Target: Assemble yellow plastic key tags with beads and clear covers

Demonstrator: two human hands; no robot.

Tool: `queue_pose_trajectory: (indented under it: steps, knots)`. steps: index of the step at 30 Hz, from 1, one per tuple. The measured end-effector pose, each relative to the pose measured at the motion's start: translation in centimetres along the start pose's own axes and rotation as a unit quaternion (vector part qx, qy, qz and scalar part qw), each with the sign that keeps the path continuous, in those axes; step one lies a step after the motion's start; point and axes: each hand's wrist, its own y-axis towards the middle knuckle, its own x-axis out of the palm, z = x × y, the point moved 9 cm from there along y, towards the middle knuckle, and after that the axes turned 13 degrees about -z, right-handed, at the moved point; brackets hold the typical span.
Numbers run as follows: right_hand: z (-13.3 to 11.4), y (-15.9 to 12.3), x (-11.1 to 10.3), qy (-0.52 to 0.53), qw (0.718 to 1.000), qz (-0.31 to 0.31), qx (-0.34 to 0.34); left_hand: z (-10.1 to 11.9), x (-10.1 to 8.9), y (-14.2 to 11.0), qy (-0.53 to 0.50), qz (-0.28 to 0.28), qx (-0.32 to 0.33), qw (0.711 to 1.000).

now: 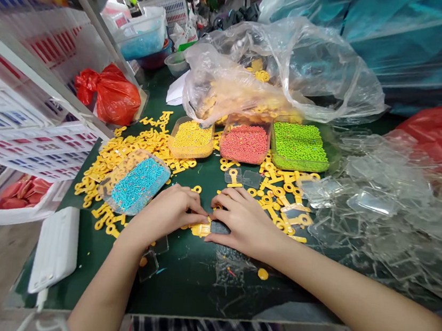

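My left hand (169,210) is closed, its thumb and fingertips pinching at a small yellow plastic piece (201,229) low over the table. Facing it, my right hand (244,222) curves its thumb and fingers around a clear flat plastic case (219,228) that meets the yellow piece. The fingers hide part of both. Beside my left hand sits a tilted clear tub of blue beads (140,185). Beyond the hands stand tubs of yellow beads (192,138), pink beads (245,143) and green beads (301,144). Loose yellow key-shaped pieces (126,148) lie heaped around the tubs.
Many clear plastic cases (377,206) pile up on the right. A large clear bag (289,72) with yellow pieces stands behind the tubs. At the left are a white power bank (56,250) with a cable, a tied red bag (112,96) and a rack of white baskets (22,109).
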Motion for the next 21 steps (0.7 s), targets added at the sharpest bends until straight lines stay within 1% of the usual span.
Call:
queue_pose_trajectory:
  steps: [9, 14, 16, 21]
  knots:
    - [0.0, 0.1, 0.1, 0.0, 1.0, -0.015, 0.002, -0.6, 0.2, 0.4, -0.038, -0.003, 0.028, 0.999]
    - [0.0, 0.1, 0.0, 0.003, 1.0, -0.018, 0.0, -0.3, -1.1, -0.6, -0.051, 0.034, 0.041, 0.997]
    - [0.0, 0.1, 0.0, 0.005, 1.0, -0.018, 0.0, -0.1, -1.4, -0.9, -0.059, 0.041, 0.038, 0.997]
    - [0.4, 0.1, 0.1, 0.027, 0.999, -0.024, 0.026, 0.7, -0.7, -0.6, -0.002, 0.007, 0.006, 1.0]
